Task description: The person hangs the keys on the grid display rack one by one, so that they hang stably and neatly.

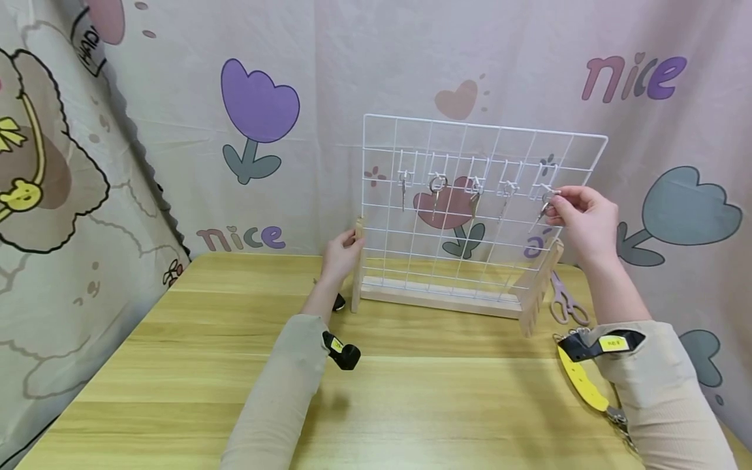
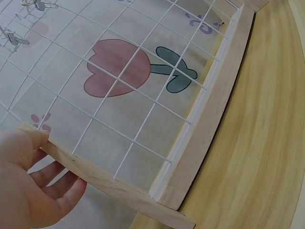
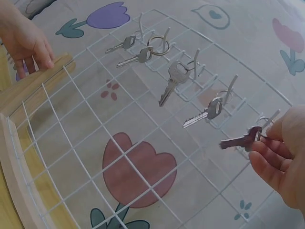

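Note:
A white wire grid rack (image 1: 487,125) stands upright in a wooden base (image 1: 440,301). Along its upper part, several keys on rings hang from white hooks, among them a silver key (image 3: 174,78) in the middle. My left hand (image 1: 342,257) holds the top of the left wooden post (image 2: 102,180) between thumb and fingers. At the rightmost hook my right hand (image 1: 590,219) pinches the ring of a key (image 3: 238,141), which looks dark reddish in the right wrist view. The hook tip shows beside the fingers; whether the ring is fully on it, I cannot tell.
Purple scissors (image 1: 566,303) lie behind the right post. Nearer me, a yellow strap-like item (image 1: 581,382) with metal clips lies partly under my right forearm. A small black object (image 1: 339,302) sits by the left post. A printed curtain hangs behind the wooden table (image 1: 176,365).

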The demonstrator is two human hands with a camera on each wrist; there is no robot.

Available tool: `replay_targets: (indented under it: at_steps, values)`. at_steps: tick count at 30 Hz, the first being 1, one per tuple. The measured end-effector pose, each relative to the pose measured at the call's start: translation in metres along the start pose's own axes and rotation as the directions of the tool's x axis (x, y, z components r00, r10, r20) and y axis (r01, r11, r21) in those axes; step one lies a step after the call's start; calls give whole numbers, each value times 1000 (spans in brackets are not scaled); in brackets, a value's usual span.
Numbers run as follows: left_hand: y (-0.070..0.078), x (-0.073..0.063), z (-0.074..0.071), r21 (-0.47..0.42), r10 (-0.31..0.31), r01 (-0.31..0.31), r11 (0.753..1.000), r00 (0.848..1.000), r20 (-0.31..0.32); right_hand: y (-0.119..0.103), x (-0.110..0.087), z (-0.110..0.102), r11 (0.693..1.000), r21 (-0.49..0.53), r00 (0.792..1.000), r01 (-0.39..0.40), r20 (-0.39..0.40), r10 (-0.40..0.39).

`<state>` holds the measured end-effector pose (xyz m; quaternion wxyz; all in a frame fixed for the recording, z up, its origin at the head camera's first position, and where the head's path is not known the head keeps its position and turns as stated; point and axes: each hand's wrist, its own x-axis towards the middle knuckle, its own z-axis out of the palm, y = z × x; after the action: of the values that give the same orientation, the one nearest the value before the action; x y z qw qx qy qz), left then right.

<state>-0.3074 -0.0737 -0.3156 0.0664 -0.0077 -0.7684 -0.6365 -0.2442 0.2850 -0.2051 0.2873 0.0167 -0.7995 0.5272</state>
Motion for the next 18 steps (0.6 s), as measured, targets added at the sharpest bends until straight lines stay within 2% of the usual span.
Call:
replay_targets:
  at_steps: [4,7,10,14,18]
  values:
    - [1,-1,-2,4,4,-4,1000,1000,-4,6,-2,1,999,-30,1000,-25,5,25]
    - [0,-3,-4,10,13,-13,1000,1000,-9,15,-5,5,999,24,999,-44,32,43]
    - [-2,-6,-6,35,37,-37,999,999,-4,27,-13,12,998,46,994,-51,95,47]
    - [-7,-12,-13,116,86,-89,989,996,28,48,-30,27,998,-40,978,-39,203,47]
    - [-12,-22,-23,222,121,-137,965,989,83,70,-47,45,994,-110,951,-23,304,55]
